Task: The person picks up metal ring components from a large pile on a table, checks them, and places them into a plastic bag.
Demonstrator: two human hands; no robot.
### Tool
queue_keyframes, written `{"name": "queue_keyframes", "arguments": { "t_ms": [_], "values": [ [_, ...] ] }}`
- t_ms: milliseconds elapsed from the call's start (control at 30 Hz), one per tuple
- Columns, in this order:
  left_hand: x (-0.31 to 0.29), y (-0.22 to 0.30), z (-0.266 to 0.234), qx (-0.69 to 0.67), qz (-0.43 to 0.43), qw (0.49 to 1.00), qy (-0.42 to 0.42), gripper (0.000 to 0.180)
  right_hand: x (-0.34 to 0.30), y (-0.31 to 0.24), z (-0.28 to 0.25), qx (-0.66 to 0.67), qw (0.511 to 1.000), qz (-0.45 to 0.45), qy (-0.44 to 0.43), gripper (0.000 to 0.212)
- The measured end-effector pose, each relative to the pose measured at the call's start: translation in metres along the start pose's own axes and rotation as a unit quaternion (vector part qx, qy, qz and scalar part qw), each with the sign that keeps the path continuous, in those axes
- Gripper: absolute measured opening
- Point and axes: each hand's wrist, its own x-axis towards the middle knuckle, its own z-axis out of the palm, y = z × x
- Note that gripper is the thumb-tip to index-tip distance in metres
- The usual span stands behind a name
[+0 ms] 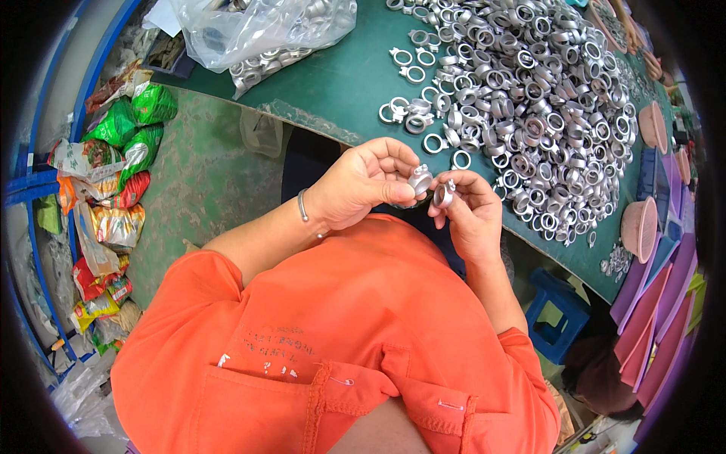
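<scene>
My left hand (pixel 368 184) is closed on a silver metal ring (pixel 420 180) with a small lug, pinched between thumb and fingers. Close beside it, my right hand (pixel 470 208) grips a similar metal ring (pixel 444 195), turned so that its opening faces sideways. The two rings are nearly side by side, just off the table's near edge; whether they touch I cannot tell. Beyond my hands, a large heap of the same metal rings (pixel 529 113) covers the green table (pixel 340 91). A few loose rings (pixel 412 73) lie apart at the heap's left side.
A clear plastic bag (pixel 265 34) with more rings sits at the table's far left. Pink baskets (pixel 639 227) stand along the right edge, near small metal pieces (pixel 617 262). A blue stool (pixel 557 314) is below on the right. Colourful packets (pixel 121 166) fill a blue-framed rack at left.
</scene>
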Motion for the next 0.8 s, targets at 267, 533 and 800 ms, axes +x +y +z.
{"name": "queue_keyframes", "arguments": {
  "t_ms": [267,533,800],
  "values": [
    [-0.001,0.0,-0.001,0.014,0.025,1.0,-0.012,0.045,0.002,0.002,0.0,0.021,1.0,0.02,-0.001,0.015],
    [0.001,0.007,0.001,0.028,0.044,0.998,-0.025,0.04,0.007,-0.003,0.0,0.087,0.996,0.017,-0.029,0.02],
    [0.0,0.09,0.022,0.563,0.508,0.652,0.006,0.04,0.009,0.002,-0.003,-0.093,0.992,-0.065,-0.055,0.034]
  ]
}}
